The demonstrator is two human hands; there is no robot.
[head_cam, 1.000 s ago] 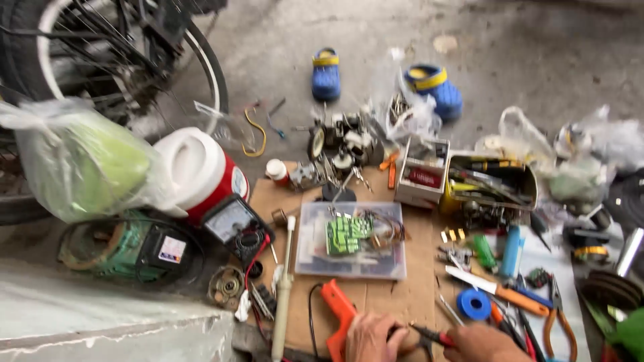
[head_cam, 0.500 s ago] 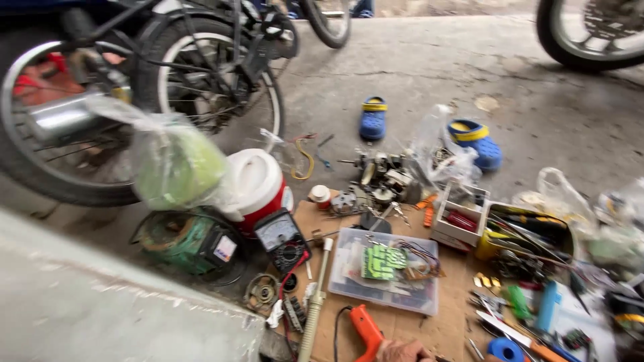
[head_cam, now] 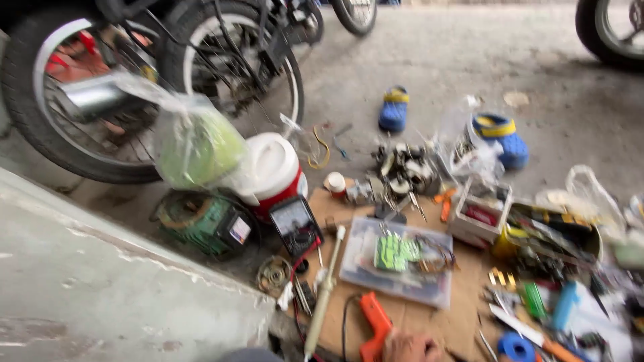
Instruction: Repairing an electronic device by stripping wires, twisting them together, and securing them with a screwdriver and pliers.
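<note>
Only the top of my left hand (head_cam: 409, 348) shows at the bottom edge, resting on the brown cardboard sheet (head_cam: 463, 315). It lies right beside an orange pistol-shaped tool (head_cam: 373, 325); its fingers are cut off by the frame, so its grip is unclear. My right hand is out of view. Just beyond the hand sits a clear plastic box (head_cam: 399, 268) holding green parts and wires. A long pale rod-shaped tool (head_cam: 323, 295) lies to the left of the orange tool.
A black multimeter (head_cam: 296, 224), a red-and-white jug (head_cam: 275, 171), a green motor (head_cam: 201, 221) and a green plastic bag (head_cam: 194, 144) stand at left by a motorbike wheel (head_cam: 100, 100). Tool boxes (head_cam: 537, 231), pliers and blue sandals (head_cam: 394, 110) lie to the right. A concrete ledge (head_cam: 100, 288) is at lower left.
The view has swung up and to the left. Both hands were in view with a small tool between them; now only part of the left hand shows.
</note>
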